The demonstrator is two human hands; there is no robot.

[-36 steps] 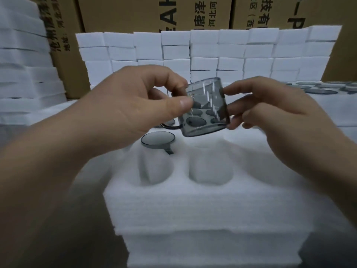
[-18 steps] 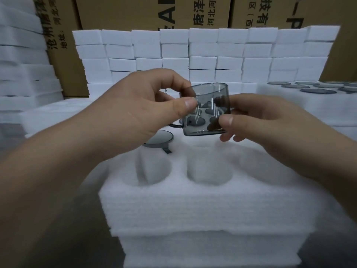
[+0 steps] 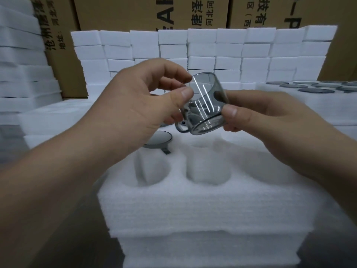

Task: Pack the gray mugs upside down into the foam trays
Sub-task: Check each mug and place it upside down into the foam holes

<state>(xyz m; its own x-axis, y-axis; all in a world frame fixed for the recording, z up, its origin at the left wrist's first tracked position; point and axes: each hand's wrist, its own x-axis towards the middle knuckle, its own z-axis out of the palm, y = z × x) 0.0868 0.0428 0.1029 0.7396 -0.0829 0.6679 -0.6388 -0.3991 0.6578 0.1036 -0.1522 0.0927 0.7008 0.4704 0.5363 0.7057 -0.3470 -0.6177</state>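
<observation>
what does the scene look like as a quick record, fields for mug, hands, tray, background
held mug: gray see-through mug, tilted, in the air above the foam tray
left hand: pinches the mug's left side
right hand: pinches its right side
tray: packed mug sits base-up, two empty pockets nearer the camera
background: white foam blocks, cardboard boxes

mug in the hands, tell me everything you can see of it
The mug is smoky gray, see-through and glass-like, with bright light streaks on its wall and a small loop handle at its lower left. It is tilted, seemingly mouth down. The left hand pinches its upper left side, the right hand its lower right rim. It hangs above the foam tray, touching no foam.
</observation>
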